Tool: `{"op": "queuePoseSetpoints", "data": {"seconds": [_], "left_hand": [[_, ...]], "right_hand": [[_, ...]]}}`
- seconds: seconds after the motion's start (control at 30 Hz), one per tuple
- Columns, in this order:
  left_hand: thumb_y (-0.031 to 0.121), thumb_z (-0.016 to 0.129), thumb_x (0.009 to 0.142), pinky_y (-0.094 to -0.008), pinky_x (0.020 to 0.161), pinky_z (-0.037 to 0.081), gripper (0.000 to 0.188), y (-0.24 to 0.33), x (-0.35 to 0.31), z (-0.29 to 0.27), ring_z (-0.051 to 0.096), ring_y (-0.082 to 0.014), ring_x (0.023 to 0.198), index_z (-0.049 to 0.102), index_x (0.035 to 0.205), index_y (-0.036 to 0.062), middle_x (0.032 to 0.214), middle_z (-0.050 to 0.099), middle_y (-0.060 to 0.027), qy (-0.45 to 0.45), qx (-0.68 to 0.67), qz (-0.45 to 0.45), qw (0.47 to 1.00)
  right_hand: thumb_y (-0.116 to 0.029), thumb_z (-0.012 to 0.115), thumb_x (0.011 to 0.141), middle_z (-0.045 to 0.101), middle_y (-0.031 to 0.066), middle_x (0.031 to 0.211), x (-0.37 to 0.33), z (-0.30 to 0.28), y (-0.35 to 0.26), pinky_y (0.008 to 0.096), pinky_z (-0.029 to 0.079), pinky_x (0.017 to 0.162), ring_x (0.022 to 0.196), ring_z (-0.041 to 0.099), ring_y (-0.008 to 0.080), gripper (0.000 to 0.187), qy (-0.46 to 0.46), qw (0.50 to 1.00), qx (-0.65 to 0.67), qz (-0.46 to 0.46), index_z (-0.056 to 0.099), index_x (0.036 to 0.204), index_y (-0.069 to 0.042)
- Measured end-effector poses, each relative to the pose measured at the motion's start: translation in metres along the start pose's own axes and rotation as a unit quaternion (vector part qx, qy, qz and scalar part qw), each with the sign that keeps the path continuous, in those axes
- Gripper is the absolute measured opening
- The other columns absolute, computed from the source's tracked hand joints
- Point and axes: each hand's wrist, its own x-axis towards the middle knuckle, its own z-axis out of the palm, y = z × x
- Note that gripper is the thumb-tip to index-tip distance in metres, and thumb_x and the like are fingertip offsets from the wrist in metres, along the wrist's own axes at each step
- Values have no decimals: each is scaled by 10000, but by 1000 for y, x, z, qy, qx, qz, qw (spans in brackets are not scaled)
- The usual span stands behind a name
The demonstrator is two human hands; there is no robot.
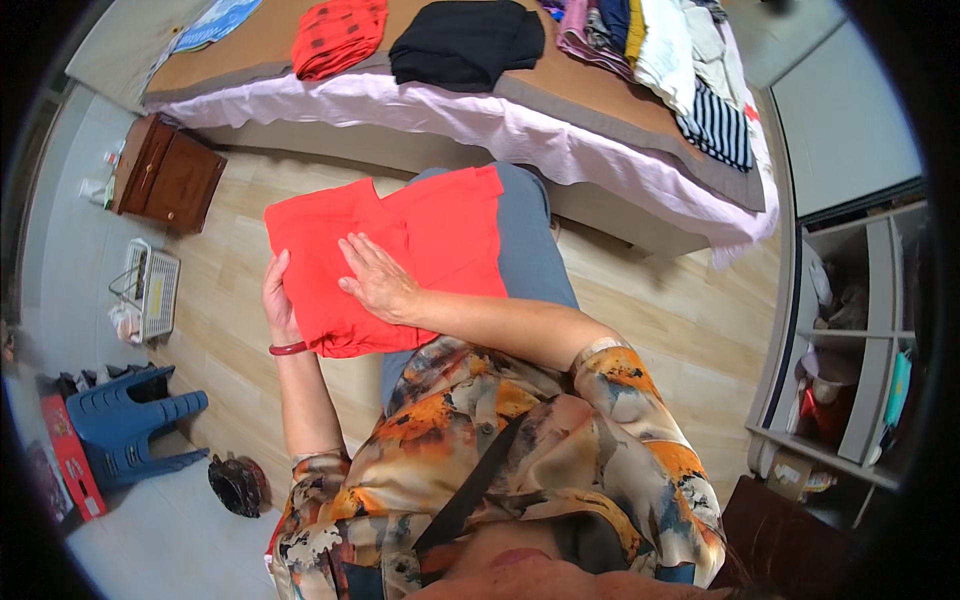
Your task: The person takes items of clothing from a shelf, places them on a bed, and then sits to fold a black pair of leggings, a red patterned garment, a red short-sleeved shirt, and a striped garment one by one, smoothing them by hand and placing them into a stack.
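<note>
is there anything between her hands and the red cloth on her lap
Nothing visible. The right hand lies flat on top of the red cloth, and the left hand grips its left edge; both touch it directly.

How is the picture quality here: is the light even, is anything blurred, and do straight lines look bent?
In the head view, soft even daylight, no strong glare; the red cloth and both hands, left hand and right hand, look sharp. The bed edge and floor boards curve toward the rim, and the corners are black from the fisheye lens. The shelf at the right is dimmer.
</note>
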Motion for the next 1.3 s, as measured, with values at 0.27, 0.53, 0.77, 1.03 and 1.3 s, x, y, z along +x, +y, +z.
{"op": "queuePoseSetpoints", "data": {"seconds": [0.27, 0.53, 0.77, 1.03, 1.3], "left_hand": [[29, 551, 841, -312, 860, 466, 296, -14, 7, 43, 590, -172, 946, 506, 1131, -17, 1041, 602, -86, -7, 112, 70, 991], [88, 585, 851, -220, 489, 483, 466, -119, 35, 78, 584, -117, 591, 382, 1261, -2, 776, 573, -29, 17, 295, 4, 955], [25, 560, 848, -235, 719, 486, 485, -139, 13, 58, 582, -142, 858, 391, 1302, 6, 977, 552, -100, -82, 529, 146, 832], [310, 615, 805, -456, 1053, 238, 576, -111, 7, 41, 301, -346, 1286, 445, 1287, 43, 1360, 364, -171, -104, 800, 258, 532], [410, 594, 833, -391, 1040, 283, 634, -115, -29, 4, 361, -263, 1255, 424, 1283, -4, 1329, 402, -169, 66, 615, 198, 760]], "right_hand": [[-184, 445, 930, 348, 164, 1385, -18, 13, 17, 347, 302, 1045, 1272, 359, 246, 510, -84, 940, 331, -8, 273, 1373, -2], [-45, 427, 917, 549, 97, 1186, -84, -81, 32, 310, 439, 932, 1073, 548, 190, 306, -4, 686, 619, 384, 466, 1218, -4], [-115, 457, 907, 573, 77, 1102, -110, -98, 81, 278, 450, 807, 938, 561, 146, 354, 32, 824, 433, 363, 446, 1232, 26], [-410, 587, 844, 528, 88, 1163, -58, -92, 87, 304, 422, 864, 1047, 506, 172, 635, 47, 835, 465, 290, 402, 1260, 32], [-184, 609, 849, 499, 122, 1254, -79, -100, 44, 336, 421, 941, 1098, 523, 211, 521, -57, 764, 546, 339, 396, 1281, 14]]}}
